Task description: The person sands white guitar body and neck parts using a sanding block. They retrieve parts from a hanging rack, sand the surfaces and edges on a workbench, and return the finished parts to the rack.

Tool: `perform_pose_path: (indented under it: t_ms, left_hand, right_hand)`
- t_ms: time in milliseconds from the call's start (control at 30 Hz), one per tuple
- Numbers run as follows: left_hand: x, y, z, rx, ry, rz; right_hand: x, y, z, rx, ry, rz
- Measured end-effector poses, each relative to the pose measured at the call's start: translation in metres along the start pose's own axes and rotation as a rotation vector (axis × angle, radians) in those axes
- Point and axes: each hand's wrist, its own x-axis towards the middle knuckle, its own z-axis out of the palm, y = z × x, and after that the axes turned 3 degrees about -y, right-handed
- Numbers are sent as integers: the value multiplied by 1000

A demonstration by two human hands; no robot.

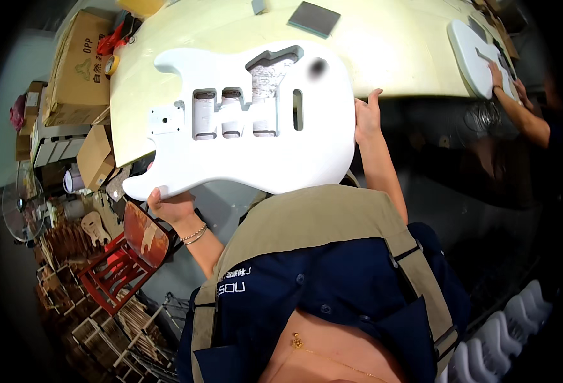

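A white electric guitar body [217, 156] with routed pickup and control cavities is held up in front of me, over the near edge of a pale yellow table [396, 51]. My left hand [171, 205] grips the tip of its lower left horn, the thumb on top and most fingers hidden beneath. At the rounded right end, my right hand [368, 118] clasps the edge with its thumb sticking up; the other fingers are mostly behind the body. A dark round spot shows near the body's upper right.
On the table lie a dark grey flat block [314, 19] and a tape roll [111, 65]. Cardboard boxes [77, 70] stand at left, above a red chair [128, 255] and racks of wooden bodies. At far right another person's hands [497, 75] hold a white guitar body [469, 54]. More white bodies [498, 338] stand lower right.
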Motion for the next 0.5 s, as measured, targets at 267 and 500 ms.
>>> perform_pose_path:
  t_ms: [267, 500]
  left_hand:
    - [-35, 9, 45, 147, 4, 232]
    - [28, 40, 79, 143, -293, 526]
  right_hand:
    - [38, 10, -7, 152, -41, 48]
    - [97, -24, 34, 292, -343, -29]
